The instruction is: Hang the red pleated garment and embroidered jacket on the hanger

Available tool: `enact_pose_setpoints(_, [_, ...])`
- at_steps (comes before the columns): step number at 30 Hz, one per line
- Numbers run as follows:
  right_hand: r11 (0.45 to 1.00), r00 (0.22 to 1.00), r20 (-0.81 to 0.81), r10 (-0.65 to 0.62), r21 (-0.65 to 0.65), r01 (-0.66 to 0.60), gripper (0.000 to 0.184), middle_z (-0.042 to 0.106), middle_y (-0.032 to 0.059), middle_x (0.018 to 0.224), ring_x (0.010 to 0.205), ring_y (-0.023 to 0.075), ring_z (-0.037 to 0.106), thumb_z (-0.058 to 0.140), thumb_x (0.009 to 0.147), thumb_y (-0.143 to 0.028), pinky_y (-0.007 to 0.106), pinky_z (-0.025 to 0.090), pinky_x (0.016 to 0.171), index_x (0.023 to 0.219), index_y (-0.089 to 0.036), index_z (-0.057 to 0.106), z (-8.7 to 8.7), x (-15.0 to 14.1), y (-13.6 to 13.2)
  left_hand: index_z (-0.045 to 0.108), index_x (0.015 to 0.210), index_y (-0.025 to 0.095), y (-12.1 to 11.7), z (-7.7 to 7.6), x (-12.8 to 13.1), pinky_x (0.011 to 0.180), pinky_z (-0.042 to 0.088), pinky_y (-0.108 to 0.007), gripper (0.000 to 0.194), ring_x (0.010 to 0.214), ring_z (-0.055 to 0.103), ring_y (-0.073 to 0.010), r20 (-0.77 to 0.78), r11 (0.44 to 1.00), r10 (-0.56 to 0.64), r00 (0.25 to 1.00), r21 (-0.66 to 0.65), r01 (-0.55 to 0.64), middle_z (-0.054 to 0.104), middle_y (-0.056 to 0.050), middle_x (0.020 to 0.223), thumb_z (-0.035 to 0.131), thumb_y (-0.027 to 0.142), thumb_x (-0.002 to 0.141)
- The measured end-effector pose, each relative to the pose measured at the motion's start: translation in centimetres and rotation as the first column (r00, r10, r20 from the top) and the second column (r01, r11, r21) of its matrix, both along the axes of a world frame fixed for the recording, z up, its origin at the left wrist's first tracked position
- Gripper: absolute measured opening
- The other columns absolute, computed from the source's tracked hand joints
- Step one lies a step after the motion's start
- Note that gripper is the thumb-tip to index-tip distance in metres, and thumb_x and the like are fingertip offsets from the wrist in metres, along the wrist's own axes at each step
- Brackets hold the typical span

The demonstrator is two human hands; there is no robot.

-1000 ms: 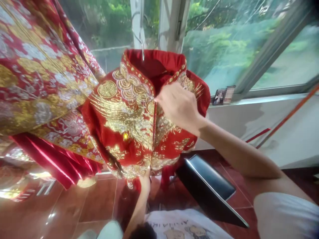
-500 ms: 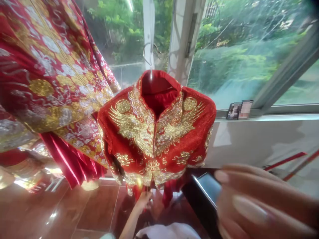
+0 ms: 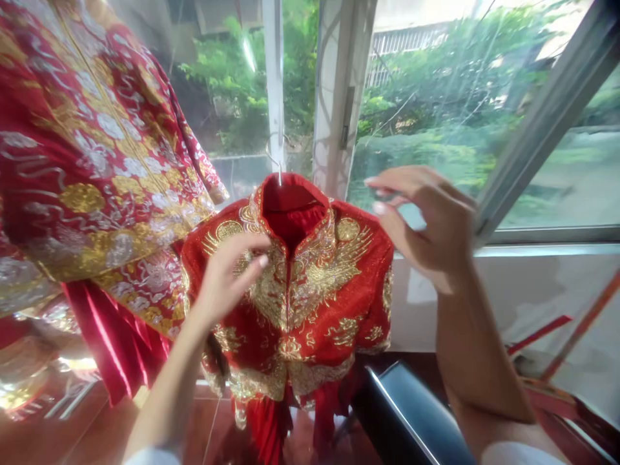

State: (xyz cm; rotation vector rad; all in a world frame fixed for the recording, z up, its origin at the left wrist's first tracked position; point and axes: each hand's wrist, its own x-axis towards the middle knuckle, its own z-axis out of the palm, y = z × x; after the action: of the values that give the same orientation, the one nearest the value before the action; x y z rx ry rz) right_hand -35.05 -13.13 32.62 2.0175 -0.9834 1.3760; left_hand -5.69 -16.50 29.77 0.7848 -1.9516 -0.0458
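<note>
A red jacket (image 3: 334, 310) with gold and silver embroidery and a stand-up collar hangs on a metal hanger (image 3: 277, 161) before the window. Its front edges meet below the open collar. My left hand (image 3: 235, 274) is over the jacket's left-hand chest in the picture, thumb and fingers apart, holding nothing I can see; whether it touches the cloth I cannot tell. Up beside the right-hand shoulder is my right hand (image 3: 423, 223), thumb and fingers curved with a gap between them and nothing in it.
A larger red robe (image 3: 101, 148) with gold and silver flowers hangs at the left, close to the jacket. Below right stands a dark, shiny box-like object (image 3: 411, 413). Window frames (image 3: 334, 97) rise behind, and a reddish pole (image 3: 581, 329) leans at the right.
My right hand left the jacket's front opening, swung low right, then rose beside the shoulder. My left hand let go of the bottom hem and came up to the chest.
</note>
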Motion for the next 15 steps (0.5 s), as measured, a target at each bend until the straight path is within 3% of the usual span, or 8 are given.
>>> enact_pose_setpoints(2, [0.992,0.999,-0.045,0.024,0.129,-0.018,0.035,0.064,0.0102,0.116,0.11,0.0239,0.057,0.056,0.088,-0.035,0.044,0.048,0.091,0.119,-0.019,0.059,1.7,-0.6,-5.2,0.06,0.122,0.019,-2.0,3.4,0.4,0.106,0.033,-0.047,0.04,0.123,0.05,-0.0291,0.064,0.943,0.294,0.954,-0.185,-0.278,0.06,-0.013,0.127,0.06,0.035,0.085])
enact_pose_setpoints(5, [0.896,0.993,-0.085,0.082,0.442,-0.037,0.032,0.066,0.006,0.086,0.084,0.0189,0.061,0.053,0.089,-0.043,0.037,0.05,0.078,0.097,-0.015,0.066,1.7,-1.7,-9.6,0.062,0.114,0.014,-4.9,5.5,1.0,0.093,0.04,-0.044,0.038,0.107,0.057,-0.0325,0.189,0.857,0.515,0.836,-0.13,-0.499,0.066,-0.015,0.105,0.055,0.04,0.087])
enact_pose_setpoints(7, [0.815,0.997,-0.022,0.073,0.578,-0.047,0.041,0.056,0.0008,0.061,0.06,0.0126,0.054,0.047,0.092,-0.047,0.03,0.047,0.063,0.075,-0.015,0.064,1.4,-2.3,-10.4,0.064,0.089,0.014,-6.3,6.2,1.7,0.079,0.043,-0.038,0.034,0.082,0.059,-0.0277,0.255,0.861,0.499,0.829,-0.033,-0.508,0.062,-0.009,0.076,0.049,0.044,0.089])
enact_pose_setpoints(10, [0.694,0.986,0.145,0.08,0.702,-0.159,0.051,0.053,0.0001,0.054,0.05,0.0097,0.048,0.047,0.089,-0.058,0.026,0.042,0.053,0.067,-0.015,0.062,1.8,-2.7,-10.9,0.046,0.06,0.017,-7.7,7.1,3.4,0.064,0.036,-0.03,0.042,0.059,0.045,-0.0161,0.246,0.931,0.3,0.922,0.135,-0.339,0.039,-0.001,0.055,0.045,0.047,0.09])
enact_pose_setpoints(13, [0.516,0.953,0.266,0.144,0.802,-0.302,0.057,0.062,0.0051,0.062,0.053,0.0119,0.054,0.045,0.085,-0.066,0.026,0.045,0.051,0.066,-0.015,0.063,2.1,-2.9,-11.9,0.032,0.055,0.02,-8.9,7.2,5.3,0.058,0.03,-0.027,0.046,0.052,0.03,-0.0104,0.211,0.922,0.088,0.973,0.353,-0.16,0.028,0.002,0.053,0.041,0.048,0.091])
enact_pose_setpoints(15, [0.465,0.953,0.265,0.147,0.832,-0.303,0.061,0.064,0.0065,0.065,0.054,0.0132,0.056,0.042,0.084,-0.069,0.027,0.046,0.051,0.064,-0.016,0.062,2.0,-3.1,-12.5,0.032,0.055,0.02,-9.2,6.5,6.1,0.056,0.029,-0.026,0.046,0.052,0.028,-0.0098,0.19,0.911,0.113,0.975,0.371,-0.178,0.03,0.002,0.053,0.042,0.05,0.09])
